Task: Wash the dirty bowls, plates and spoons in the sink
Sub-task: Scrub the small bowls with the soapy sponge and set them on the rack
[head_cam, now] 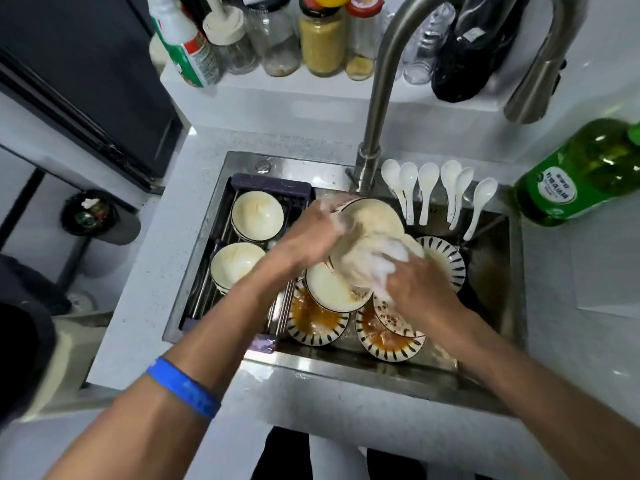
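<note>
Here, hands (360, 258) soaping bowl (372, 220), sink (498, 271) holding sauce-smeared plates (317, 323)

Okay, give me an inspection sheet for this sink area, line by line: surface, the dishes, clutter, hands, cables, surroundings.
Surface: steel sink set in a white counter.
Job's things: bowl held over the sink; two bowl stacks on the rack; sauce-smeared plates in the basin; six white spoons along the back rim.
Clutter: green detergent bottle, jars on the ledge.
Grippers: left hand grips the bowl; right hand rubs it with a foamy sponge.
Cables: nothing seen.
Surroundings: faucet, bin on the floor.
</note>
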`<move>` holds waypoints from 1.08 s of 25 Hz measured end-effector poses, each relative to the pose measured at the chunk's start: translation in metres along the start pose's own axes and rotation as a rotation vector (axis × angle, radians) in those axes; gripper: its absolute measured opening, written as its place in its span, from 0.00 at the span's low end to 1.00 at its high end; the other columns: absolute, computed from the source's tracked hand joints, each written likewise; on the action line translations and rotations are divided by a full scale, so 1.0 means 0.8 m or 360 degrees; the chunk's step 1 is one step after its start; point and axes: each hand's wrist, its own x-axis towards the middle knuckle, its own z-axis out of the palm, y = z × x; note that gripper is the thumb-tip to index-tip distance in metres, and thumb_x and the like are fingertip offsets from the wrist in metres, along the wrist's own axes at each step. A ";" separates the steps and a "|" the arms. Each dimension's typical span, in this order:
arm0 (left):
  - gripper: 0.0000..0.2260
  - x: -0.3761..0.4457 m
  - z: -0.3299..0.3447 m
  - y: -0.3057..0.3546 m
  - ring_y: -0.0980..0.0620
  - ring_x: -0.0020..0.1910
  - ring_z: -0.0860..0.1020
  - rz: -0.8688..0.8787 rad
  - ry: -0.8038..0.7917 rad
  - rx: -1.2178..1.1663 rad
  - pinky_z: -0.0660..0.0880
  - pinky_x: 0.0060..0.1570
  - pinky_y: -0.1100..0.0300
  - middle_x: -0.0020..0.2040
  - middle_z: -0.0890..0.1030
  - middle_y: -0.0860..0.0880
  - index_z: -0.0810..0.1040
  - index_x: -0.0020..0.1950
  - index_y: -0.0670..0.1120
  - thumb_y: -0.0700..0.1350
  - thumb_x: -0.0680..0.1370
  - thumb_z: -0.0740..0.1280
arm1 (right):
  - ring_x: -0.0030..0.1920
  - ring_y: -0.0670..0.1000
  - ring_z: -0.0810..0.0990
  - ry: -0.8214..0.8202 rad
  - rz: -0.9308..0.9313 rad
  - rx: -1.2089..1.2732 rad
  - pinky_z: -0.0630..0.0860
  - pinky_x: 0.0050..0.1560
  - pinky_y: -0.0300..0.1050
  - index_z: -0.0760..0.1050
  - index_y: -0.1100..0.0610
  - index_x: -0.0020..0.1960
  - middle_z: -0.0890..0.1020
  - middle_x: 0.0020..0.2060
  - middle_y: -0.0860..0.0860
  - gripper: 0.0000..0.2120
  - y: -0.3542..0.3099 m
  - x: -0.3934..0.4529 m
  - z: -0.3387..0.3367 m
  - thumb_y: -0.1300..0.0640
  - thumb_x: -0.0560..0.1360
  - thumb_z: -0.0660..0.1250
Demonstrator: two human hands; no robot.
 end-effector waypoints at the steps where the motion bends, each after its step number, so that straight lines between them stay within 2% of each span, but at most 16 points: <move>1: 0.21 -0.006 0.002 -0.003 0.51 0.54 0.79 -0.0009 -0.0036 0.0031 0.78 0.49 0.58 0.62 0.79 0.47 0.76 0.67 0.51 0.46 0.75 0.60 | 0.46 0.60 0.85 0.0015 0.0007 -0.0037 0.82 0.40 0.52 0.80 0.61 0.31 0.85 0.47 0.57 0.13 0.003 0.001 0.004 0.66 0.52 0.83; 3: 0.24 -0.012 0.002 -0.003 0.54 0.56 0.77 0.0006 0.0242 -0.0187 0.76 0.56 0.57 0.61 0.78 0.50 0.77 0.65 0.54 0.48 0.69 0.60 | 0.50 0.60 0.83 0.0087 0.0122 0.0123 0.81 0.48 0.51 0.82 0.63 0.39 0.84 0.49 0.58 0.08 0.004 -0.007 0.010 0.64 0.62 0.79; 4: 0.23 -0.007 -0.002 -0.005 0.54 0.57 0.77 -0.0018 0.0212 -0.0206 0.76 0.57 0.56 0.61 0.77 0.51 0.77 0.63 0.54 0.51 0.68 0.60 | 0.53 0.60 0.82 0.0120 0.0097 0.0087 0.82 0.50 0.52 0.82 0.63 0.39 0.84 0.51 0.58 0.05 0.003 -0.011 0.013 0.61 0.69 0.75; 6: 0.28 0.001 -0.009 -0.003 0.48 0.57 0.79 -0.0138 -0.0150 -0.0112 0.77 0.50 0.53 0.60 0.80 0.45 0.77 0.67 0.49 0.53 0.67 0.64 | 0.53 0.60 0.83 0.0119 0.0022 -0.0126 0.83 0.44 0.56 0.80 0.61 0.30 0.85 0.50 0.57 0.14 0.002 -0.009 0.011 0.58 0.73 0.68; 8: 0.30 0.005 -0.015 -0.005 0.43 0.55 0.80 -0.0219 -0.0271 -0.0748 0.77 0.47 0.50 0.61 0.78 0.34 0.75 0.69 0.41 0.55 0.70 0.69 | 0.51 0.57 0.83 0.0170 0.0057 0.0090 0.81 0.47 0.52 0.84 0.59 0.45 0.85 0.50 0.55 0.04 -0.002 -0.003 -0.011 0.62 0.71 0.72; 10: 0.29 -0.011 -0.007 -0.005 0.38 0.55 0.81 -0.0337 -0.0377 -0.1614 0.80 0.50 0.44 0.60 0.79 0.34 0.78 0.66 0.40 0.61 0.76 0.65 | 0.50 0.50 0.81 0.0065 0.0339 0.0613 0.79 0.52 0.43 0.80 0.51 0.59 0.84 0.52 0.49 0.19 -0.010 0.008 -0.044 0.64 0.70 0.75; 13: 0.33 -0.035 0.030 -0.007 0.41 0.47 0.83 -0.0573 -0.0406 -0.1956 0.83 0.40 0.50 0.53 0.83 0.38 0.81 0.60 0.42 0.69 0.79 0.55 | 0.42 0.47 0.83 -0.0144 0.0930 0.2266 0.81 0.40 0.42 0.75 0.54 0.59 0.82 0.49 0.51 0.24 0.007 0.002 -0.073 0.71 0.67 0.75; 14: 0.31 -0.041 0.038 -0.005 0.42 0.45 0.83 -0.0565 -0.0376 -0.1972 0.82 0.37 0.52 0.52 0.83 0.39 0.82 0.59 0.42 0.69 0.77 0.59 | 0.43 0.49 0.83 0.0014 0.1097 0.2715 0.81 0.37 0.42 0.72 0.60 0.63 0.82 0.50 0.56 0.27 0.013 -0.006 -0.068 0.68 0.66 0.76; 16: 0.29 -0.047 0.044 0.006 0.43 0.49 0.84 -0.0424 -0.0347 -0.1982 0.82 0.43 0.49 0.55 0.83 0.39 0.84 0.57 0.43 0.63 0.66 0.77 | 0.51 0.55 0.82 0.0445 0.1503 0.3027 0.82 0.43 0.48 0.69 0.64 0.68 0.82 0.54 0.57 0.35 0.023 -0.010 -0.049 0.54 0.67 0.79; 18: 0.25 -0.061 0.043 0.028 0.45 0.47 0.85 -0.0191 -0.0461 -0.1910 0.83 0.41 0.51 0.50 0.85 0.41 0.87 0.50 0.43 0.53 0.58 0.84 | 0.54 0.56 0.81 0.0860 0.1939 0.2959 0.79 0.52 0.52 0.77 0.58 0.59 0.84 0.50 0.54 0.21 0.014 -0.001 -0.046 0.46 0.72 0.73; 20: 0.20 -0.070 0.041 0.043 0.43 0.47 0.85 -0.0078 -0.0557 -0.1697 0.82 0.37 0.53 0.49 0.85 0.40 0.85 0.51 0.40 0.44 0.62 0.82 | 0.50 0.54 0.83 0.1112 0.2103 0.2724 0.80 0.49 0.50 0.81 0.52 0.49 0.86 0.41 0.50 0.03 0.009 0.009 -0.055 0.54 0.77 0.70; 22: 0.15 -0.069 0.032 0.055 0.38 0.49 0.81 -0.0052 -0.0460 -0.1413 0.82 0.34 0.54 0.50 0.85 0.41 0.83 0.54 0.41 0.38 0.68 0.75 | 0.48 0.49 0.85 0.1121 0.1763 0.2531 0.82 0.50 0.47 0.83 0.52 0.52 0.86 0.44 0.47 0.09 0.011 0.009 -0.081 0.62 0.77 0.66; 24: 0.21 -0.066 0.026 0.058 0.37 0.51 0.77 -0.0049 -0.0412 -0.1152 0.83 0.38 0.49 0.48 0.86 0.42 0.80 0.59 0.39 0.40 0.67 0.77 | 0.51 0.46 0.83 0.1014 0.1360 0.2468 0.79 0.54 0.43 0.81 0.56 0.56 0.85 0.48 0.45 0.11 0.015 0.008 -0.105 0.65 0.78 0.63; 25: 0.24 -0.065 0.026 0.060 0.38 0.49 0.77 -0.0017 -0.0437 -0.1008 0.83 0.43 0.43 0.46 0.86 0.43 0.78 0.60 0.38 0.40 0.66 0.78 | 0.49 0.46 0.82 0.0928 0.1232 0.2244 0.78 0.52 0.41 0.80 0.55 0.54 0.84 0.47 0.42 0.08 0.016 0.007 -0.112 0.63 0.78 0.64; 26: 0.19 -0.069 0.027 0.064 0.41 0.45 0.78 0.0067 -0.0474 -0.0874 0.82 0.43 0.42 0.42 0.85 0.45 0.78 0.56 0.37 0.38 0.67 0.77 | 0.45 0.46 0.81 0.0874 0.1201 0.1955 0.77 0.47 0.41 0.79 0.51 0.49 0.82 0.42 0.40 0.04 0.016 0.010 -0.120 0.57 0.78 0.66; 27: 0.11 -0.073 0.029 0.068 0.46 0.38 0.78 0.0150 -0.0503 -0.0820 0.80 0.36 0.49 0.36 0.82 0.47 0.78 0.49 0.38 0.33 0.69 0.75 | 0.41 0.48 0.80 0.0853 0.1196 0.1716 0.77 0.41 0.44 0.78 0.49 0.44 0.81 0.38 0.42 0.04 0.016 0.012 -0.127 0.52 0.77 0.68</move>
